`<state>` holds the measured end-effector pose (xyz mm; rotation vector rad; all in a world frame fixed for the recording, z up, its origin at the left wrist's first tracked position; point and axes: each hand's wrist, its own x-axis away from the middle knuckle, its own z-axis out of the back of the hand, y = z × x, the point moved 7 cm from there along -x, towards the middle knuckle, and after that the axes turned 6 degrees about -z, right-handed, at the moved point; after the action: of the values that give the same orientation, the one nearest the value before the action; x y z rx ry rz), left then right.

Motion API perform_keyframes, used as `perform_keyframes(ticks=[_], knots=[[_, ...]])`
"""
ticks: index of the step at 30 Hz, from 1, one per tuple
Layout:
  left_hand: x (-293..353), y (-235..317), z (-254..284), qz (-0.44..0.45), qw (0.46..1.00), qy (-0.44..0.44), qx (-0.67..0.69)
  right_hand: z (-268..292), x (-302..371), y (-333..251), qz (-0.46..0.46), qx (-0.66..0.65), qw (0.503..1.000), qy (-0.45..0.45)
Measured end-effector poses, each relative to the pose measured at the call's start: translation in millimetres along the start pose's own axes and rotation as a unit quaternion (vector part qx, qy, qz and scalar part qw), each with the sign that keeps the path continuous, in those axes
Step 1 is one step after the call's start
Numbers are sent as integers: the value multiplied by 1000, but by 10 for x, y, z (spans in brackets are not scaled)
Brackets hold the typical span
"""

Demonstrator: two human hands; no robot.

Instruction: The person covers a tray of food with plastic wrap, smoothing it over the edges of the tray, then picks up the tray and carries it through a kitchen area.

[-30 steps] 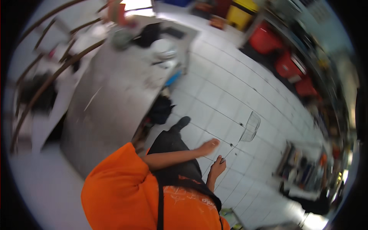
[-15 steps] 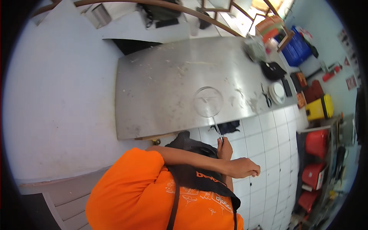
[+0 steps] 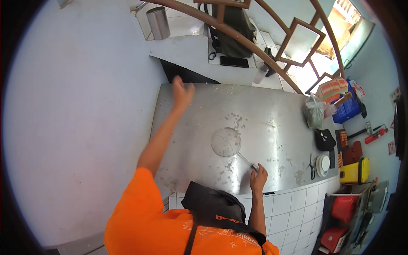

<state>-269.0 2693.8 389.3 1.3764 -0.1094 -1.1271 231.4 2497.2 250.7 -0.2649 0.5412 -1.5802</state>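
Note:
A round wire-mesh strainer (image 3: 226, 142) with a thin metal handle is over the middle of the steel table. My right hand (image 3: 258, 177) is closed on the end of its handle, near the table's front edge. Whether the mesh rests on the steel or hovers just above it, I cannot tell. My left arm stretches to the far left corner, where my left hand (image 3: 182, 95) is held over the tabletop with its fingers spread and nothing in them. Wet spots and crumbs dot the steel table (image 3: 195, 136).
Along the right end are a plastic bag (image 3: 314, 112), a black cap (image 3: 324, 140), scissors (image 3: 312, 167) and a white round container (image 3: 322, 164). A brown curved railing (image 3: 204, 17) crosses behind the table. A white wall (image 3: 85, 119) stands on the left.
My left hand has swung from across my right forearm to the far left of the table. My right hand, still gripping the strainer, is now over the table's front edge. The view has shifted.

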Motion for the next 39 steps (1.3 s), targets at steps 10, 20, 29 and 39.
perform_keyframes(ticks=[10,20,29,39], knots=[[-2790,135,672,5,966,187,-180,772,1240,-1623,-94,-325,781,-525],[-2438,302,793,-58,968,207,-126,1522,966,-913,-299,-414,720,-470],[-103,1497,397,-161,975,-77,135,1140,104,-1974,46,-211,946,-241],[1746,2513,267,-237,931,-211,181,1656,-139,-2687,89,-459,883,-50]])
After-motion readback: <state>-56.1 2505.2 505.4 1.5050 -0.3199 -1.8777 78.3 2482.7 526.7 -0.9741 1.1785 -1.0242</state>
